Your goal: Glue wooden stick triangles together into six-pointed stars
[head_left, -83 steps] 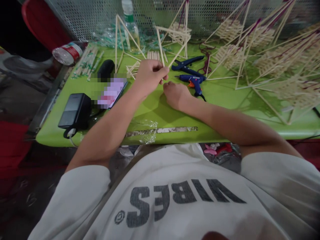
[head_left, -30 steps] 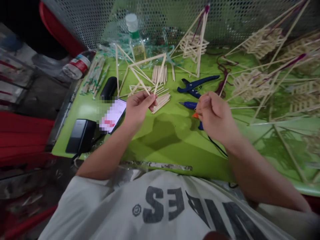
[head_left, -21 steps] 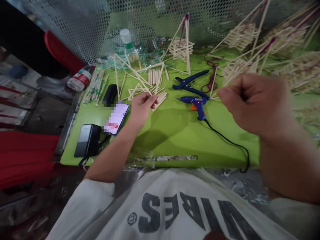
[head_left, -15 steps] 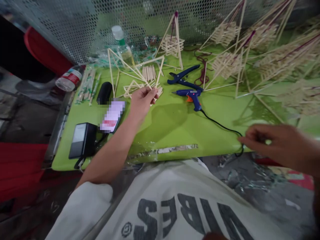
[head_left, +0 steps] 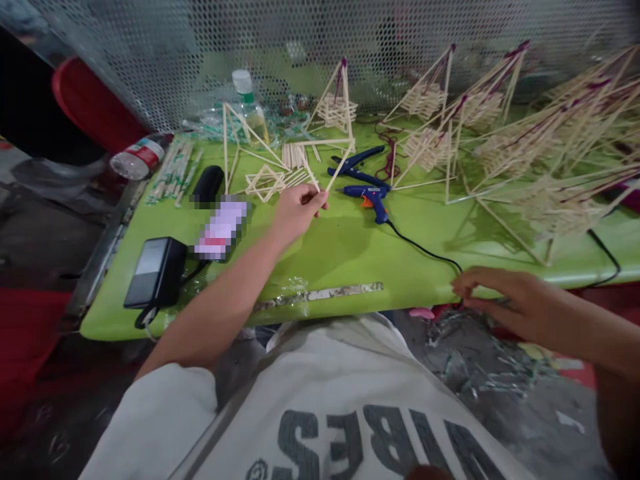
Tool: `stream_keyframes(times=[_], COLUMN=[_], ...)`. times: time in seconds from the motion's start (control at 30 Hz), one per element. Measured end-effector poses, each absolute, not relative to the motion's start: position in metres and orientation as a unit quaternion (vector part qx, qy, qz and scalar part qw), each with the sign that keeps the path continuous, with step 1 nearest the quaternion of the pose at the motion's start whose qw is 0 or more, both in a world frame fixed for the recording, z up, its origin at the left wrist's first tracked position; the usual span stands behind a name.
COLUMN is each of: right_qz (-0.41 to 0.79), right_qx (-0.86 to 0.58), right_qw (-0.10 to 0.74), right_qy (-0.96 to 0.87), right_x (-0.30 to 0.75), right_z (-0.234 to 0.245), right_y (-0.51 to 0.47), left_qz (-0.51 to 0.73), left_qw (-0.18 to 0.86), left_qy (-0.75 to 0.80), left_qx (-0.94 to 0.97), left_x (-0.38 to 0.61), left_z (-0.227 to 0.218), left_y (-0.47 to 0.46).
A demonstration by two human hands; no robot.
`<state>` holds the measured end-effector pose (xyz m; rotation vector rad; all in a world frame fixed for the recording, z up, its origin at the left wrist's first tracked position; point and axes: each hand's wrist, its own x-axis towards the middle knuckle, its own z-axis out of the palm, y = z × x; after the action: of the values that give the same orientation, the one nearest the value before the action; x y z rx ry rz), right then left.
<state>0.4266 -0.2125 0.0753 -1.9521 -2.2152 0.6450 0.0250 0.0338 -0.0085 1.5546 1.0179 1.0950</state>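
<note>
My left hand (head_left: 297, 210) is closed in a pinch on the corner of a thin stick frame (head_left: 334, 159), which rises from my fingers over the green table (head_left: 350, 253). Just behind it lie a flat stick square (head_left: 265, 181) and a bundle of short sticks (head_left: 295, 155). A blue glue gun (head_left: 367, 195) lies to the right of that hand, and its black cord (head_left: 425, 250) runs to the table's front edge. My right hand (head_left: 500, 303) is low at that edge, fingers stretched out beside the cord, with nothing seen in it.
Blue pliers (head_left: 353, 163) lie behind the glue gun. Many stick pyramids (head_left: 525, 147) crowd the right side. A phone (head_left: 220, 227), a black adapter (head_left: 153, 267), a black case (head_left: 207, 183), wrapped chopsticks (head_left: 173, 172) and two bottles (head_left: 137, 157) (head_left: 247, 107) are at left. A mesh wall (head_left: 300, 40) stands behind.
My right hand rose from the table, swung right and dropped to the front edge by the cord. My left hand kept its pinch on the stick frame, which tilted to the right.
</note>
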Motion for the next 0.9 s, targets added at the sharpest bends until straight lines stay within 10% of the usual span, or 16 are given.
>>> stream_keyframes(times=[0.23,0.9], right_qz=[0.174,0.405], right_qx=[-0.563,-0.498], right_qw=[0.377,0.443], right_qy=[-0.715,-0.625], right_x=[0.329,0.287], right_z=[0.104,0.048], right_y=[-0.056,-0.003], left_qz=[0.414,0.516], left_qw=[0.489,0.552], left_qy=[0.401,0.316], left_qx=[0.655,0.574], left_x=[0.026,0.017], left_z=[-0.008,0.016], left_y=[0.030,0.016])
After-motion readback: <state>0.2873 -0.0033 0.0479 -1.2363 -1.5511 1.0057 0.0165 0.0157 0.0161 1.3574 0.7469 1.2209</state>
